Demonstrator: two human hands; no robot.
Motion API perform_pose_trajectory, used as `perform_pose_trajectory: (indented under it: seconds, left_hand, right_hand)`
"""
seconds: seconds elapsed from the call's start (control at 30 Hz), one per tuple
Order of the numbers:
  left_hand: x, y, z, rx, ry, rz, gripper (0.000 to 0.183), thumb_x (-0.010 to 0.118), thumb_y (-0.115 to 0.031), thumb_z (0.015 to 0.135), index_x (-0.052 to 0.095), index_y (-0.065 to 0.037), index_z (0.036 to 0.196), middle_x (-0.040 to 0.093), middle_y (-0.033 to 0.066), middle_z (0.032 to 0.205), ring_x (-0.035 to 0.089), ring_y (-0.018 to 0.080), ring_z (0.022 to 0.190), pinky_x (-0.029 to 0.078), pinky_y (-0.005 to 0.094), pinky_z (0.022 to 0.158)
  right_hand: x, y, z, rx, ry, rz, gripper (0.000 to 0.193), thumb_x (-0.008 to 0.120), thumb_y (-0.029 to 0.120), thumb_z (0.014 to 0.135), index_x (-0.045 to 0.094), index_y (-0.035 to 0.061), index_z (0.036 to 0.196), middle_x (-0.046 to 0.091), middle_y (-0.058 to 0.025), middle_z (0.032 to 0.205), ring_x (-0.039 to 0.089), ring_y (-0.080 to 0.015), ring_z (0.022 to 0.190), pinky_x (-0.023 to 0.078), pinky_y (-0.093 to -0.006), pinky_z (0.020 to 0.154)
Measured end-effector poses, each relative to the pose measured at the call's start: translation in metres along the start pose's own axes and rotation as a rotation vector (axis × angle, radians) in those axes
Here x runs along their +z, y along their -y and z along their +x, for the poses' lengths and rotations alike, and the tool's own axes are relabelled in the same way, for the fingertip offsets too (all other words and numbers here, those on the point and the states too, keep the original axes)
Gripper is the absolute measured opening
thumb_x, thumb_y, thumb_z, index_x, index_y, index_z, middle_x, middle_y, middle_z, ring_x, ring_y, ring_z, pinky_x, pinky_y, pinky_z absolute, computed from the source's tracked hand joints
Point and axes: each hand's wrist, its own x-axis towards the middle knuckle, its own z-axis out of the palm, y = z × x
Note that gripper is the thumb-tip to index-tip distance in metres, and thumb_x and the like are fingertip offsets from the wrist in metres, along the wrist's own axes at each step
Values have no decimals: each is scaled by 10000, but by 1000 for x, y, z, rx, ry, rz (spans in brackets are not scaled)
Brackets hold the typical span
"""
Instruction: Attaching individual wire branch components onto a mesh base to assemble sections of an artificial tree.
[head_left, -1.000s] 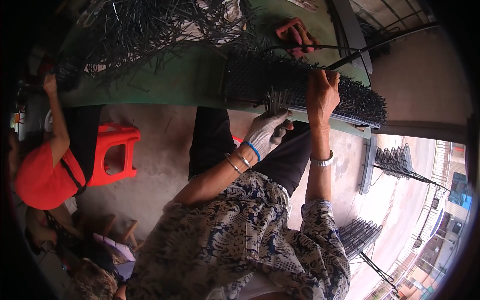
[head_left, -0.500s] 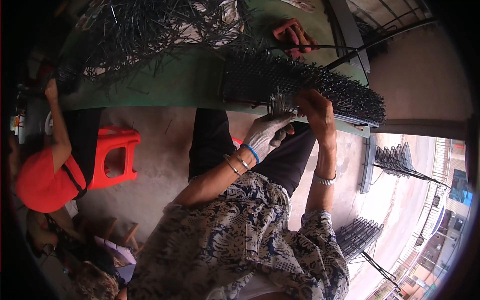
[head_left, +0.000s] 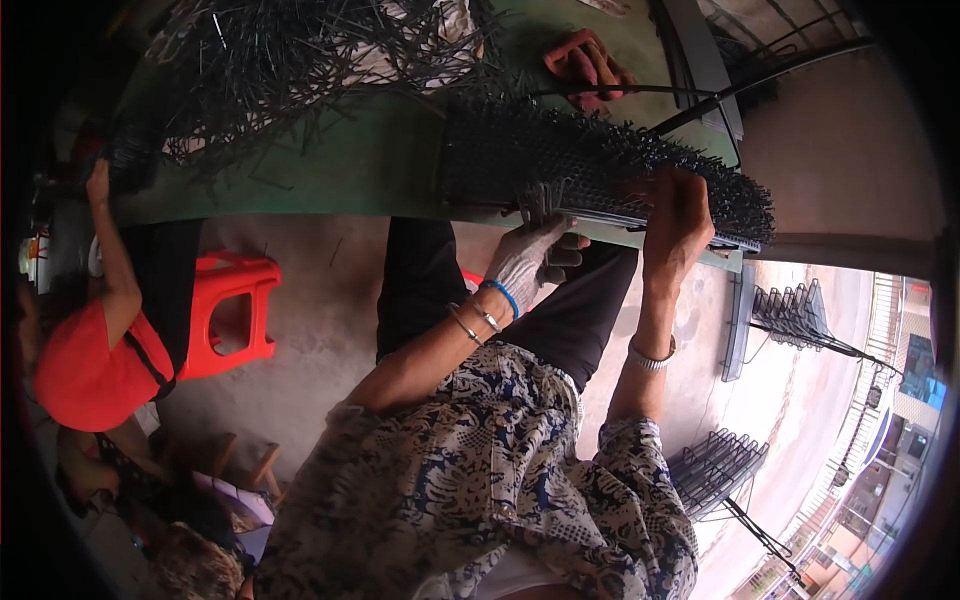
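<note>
Two hands up front: left hand point(head_left: 535, 258), pale glove, curled around a bunch of thin sticks point(head_left: 541, 203), tips pointing up. Right hand point(head_left: 680, 228), bare, fingers bunched over the right part of the black rack point(head_left: 530, 165); can't tell if it's pinching a stick. Rack lies along the front edge of the green table point(head_left: 345, 180), bristling toward back and right. Stick pile point(head_left: 330, 60) farther left, reddish cloth point(head_left: 583, 65) behind.

They wear a patterned shirt point(head_left: 520, 440), black trousers point(head_left: 415, 275), pale glove point(head_left: 522, 262), blue wristband point(head_left: 506, 297) and bangles point(head_left: 487, 318).
</note>
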Motion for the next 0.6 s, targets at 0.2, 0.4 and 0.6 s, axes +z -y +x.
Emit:
perform_pose_trajectory:
  seconds: [0.2, 0.4, 0.6]
  left_hand:
    - [-6, 16, 17, -43, 140, -203, 178, 615, -212, 965, 627, -52, 1042, 717, 104, 900, 695, 168, 699, 516, 238, 517]
    - [-11, 21, 25, -47, 148, -248, 157, 572, -170, 983, 605, -24, 1030, 703, 132, 881, 707, 221, 728, 589, 304, 582]
    - [-12, 22, 26, -27, 167, -289, 161, 536, -151, 996, 581, -1, 1033, 695, 147, 890, 708, 232, 746, 617, 331, 617]
  right_hand:
    - [26, -19, 4, -174, -127, -161, 56, 589, 87, 948, 611, 40, 967, 716, -62, 783, 689, -122, 720, 520, -259, 663]
    - [29, -15, 3, -184, -67, -228, 70, 554, 124, 975, 583, 70, 941, 712, -56, 767, 691, -166, 687, 511, -281, 638]
    - [26, -8, 3, -261, -60, -227, 58, 566, 125, 976, 573, 70, 960, 695, -51, 735, 668, -169, 639, 497, -297, 600]
